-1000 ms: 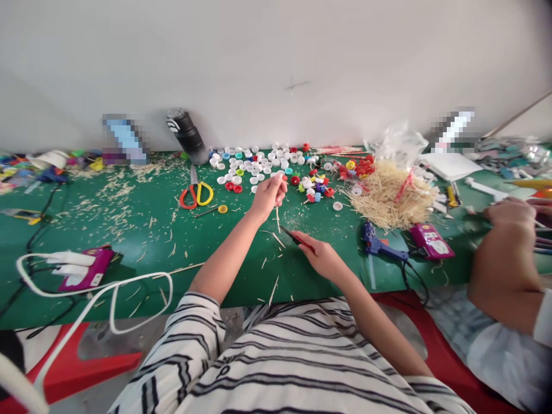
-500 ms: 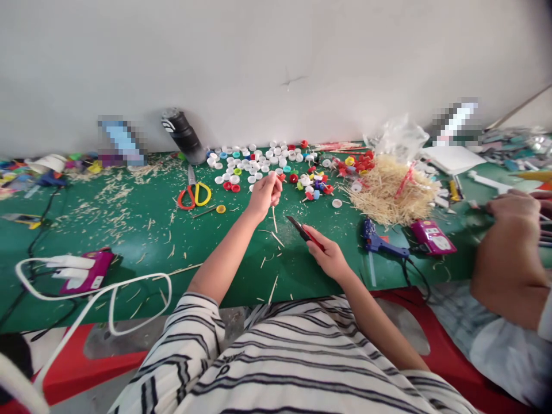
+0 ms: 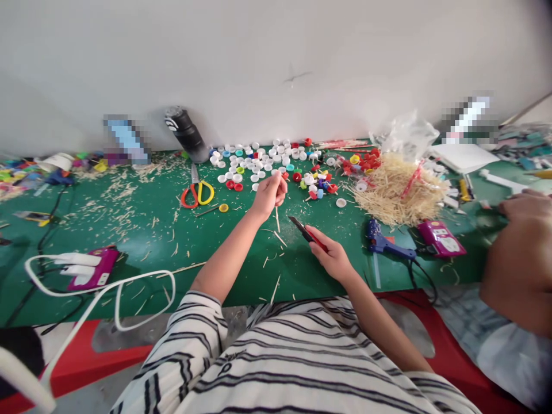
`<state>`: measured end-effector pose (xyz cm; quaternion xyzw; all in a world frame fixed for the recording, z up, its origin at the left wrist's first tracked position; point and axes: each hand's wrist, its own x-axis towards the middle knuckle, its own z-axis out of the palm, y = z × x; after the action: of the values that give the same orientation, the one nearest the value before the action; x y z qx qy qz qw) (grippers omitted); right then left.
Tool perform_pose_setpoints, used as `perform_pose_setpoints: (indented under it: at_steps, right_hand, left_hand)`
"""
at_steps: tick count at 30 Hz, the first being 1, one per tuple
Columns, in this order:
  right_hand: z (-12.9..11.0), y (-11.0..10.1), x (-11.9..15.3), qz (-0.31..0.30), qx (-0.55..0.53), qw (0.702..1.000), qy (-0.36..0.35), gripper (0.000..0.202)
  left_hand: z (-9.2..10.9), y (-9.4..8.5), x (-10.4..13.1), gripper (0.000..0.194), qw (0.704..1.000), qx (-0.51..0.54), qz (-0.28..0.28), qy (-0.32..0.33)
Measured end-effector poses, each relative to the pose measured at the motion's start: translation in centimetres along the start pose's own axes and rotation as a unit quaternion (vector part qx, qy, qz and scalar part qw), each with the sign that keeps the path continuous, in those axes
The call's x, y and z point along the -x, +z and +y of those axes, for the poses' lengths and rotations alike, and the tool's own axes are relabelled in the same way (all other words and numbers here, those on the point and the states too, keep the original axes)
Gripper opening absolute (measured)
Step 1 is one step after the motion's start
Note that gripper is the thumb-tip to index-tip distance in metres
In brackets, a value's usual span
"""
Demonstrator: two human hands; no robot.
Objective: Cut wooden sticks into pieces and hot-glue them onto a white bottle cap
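And here, above the green tabletop (image 3: 241, 253), a thin, pale wooden stick (image 3: 278, 221) is pinched in the closed left hand (image 3: 269, 196), its lower end poking out beneath the curled fingers; whether the table is touched by that end cannot be told. Over on the other side, a red-and-black craft knife (image 3: 318, 239) is gripped firmly in the right hand (image 3: 333, 256), its dark blade pointed up toward the stick, near it but clearly apart. Beyond the left hand, white and coloured round plastic caps (image 3: 276, 158) are spread, flanked at left by metal scissors with red and yellow handles (image 3: 197, 193). Farther right, a loose heap of straw-coloured sticks (image 3: 394, 195) is seen, with a blue glue gun (image 3: 388, 246) laid just in front, beside a purple box (image 3: 440, 238).
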<state>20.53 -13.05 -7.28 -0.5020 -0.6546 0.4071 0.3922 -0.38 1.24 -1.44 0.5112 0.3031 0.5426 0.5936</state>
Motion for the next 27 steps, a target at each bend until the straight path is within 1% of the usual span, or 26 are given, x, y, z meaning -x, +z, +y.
perform_pose_setpoints:
  at_steps: [8, 14, 16, 18, 19, 20, 21, 24, 26, 27]
  right_hand:
    - [0.8, 0.0, -0.1, -0.007, 0.005, 1.000, -0.012, 0.049]
    - [0.8, 0.1, -0.2, -0.010, 0.001, 1.000, -0.022, 0.049]
    - [0.9, 0.2, -0.2, -0.011, 0.002, 1.000, -0.019, 0.050]
    - [1.0, 0.4, -0.3, -0.010, 0.004, 1.000, -0.017, 0.050]
    - [1.1, 0.5, -0.4, -0.007, 0.004, 1.000, -0.016, 0.050]
    - [1.2, 0.6, -0.4, -0.001, 0.004, 1.000, -0.016, 0.049]
    - [1.3, 0.7, -0.4, 0.006, 0.005, 1.000, -0.016, 0.048]
    - [1.7, 0.9, -0.5, 0.024, 0.014, 1.000, -0.016, 0.038]
    - [2.0, 0.9, -0.5, 0.029, 0.019, 0.999, -0.019, 0.031]
    - [2.1, 0.9, -0.5, 0.032, 0.019, 0.999, -0.023, 0.029]
  left_hand:
    - [0.0, 0.1, 0.1, 0.061, 1.000, 0.007, 0.005, 0.005]
    - [0.3, 0.5, 0.3, 0.060, 1.000, -0.013, -0.010, 0.005]
    - [0.8, 1.0, 0.8, 0.059, 0.999, -0.045, -0.027, 0.008]
    - [1.7, 1.8, 1.6, 0.056, 0.991, -0.114, -0.073, 0.020]
    - [2.2, 2.3, 2.2, 0.054, 0.981, -0.162, -0.105, 0.032]
    - [2.7, 2.8, 2.7, 0.050, 0.964, -0.222, -0.141, 0.042]
    - [3.2, 3.4, 3.3, 0.044, 0.940, -0.289, -0.177, 0.049]
    - [3.6, 5.2, 4.7, 0.025, 0.838, -0.460, -0.286, 0.070]
    - [3.3, 6.1, 5.4, 0.020, 0.779, -0.524, -0.335, 0.083]
    - [3.1, 6.5, 5.6, 0.020, 0.755, -0.547, -0.350, 0.090]
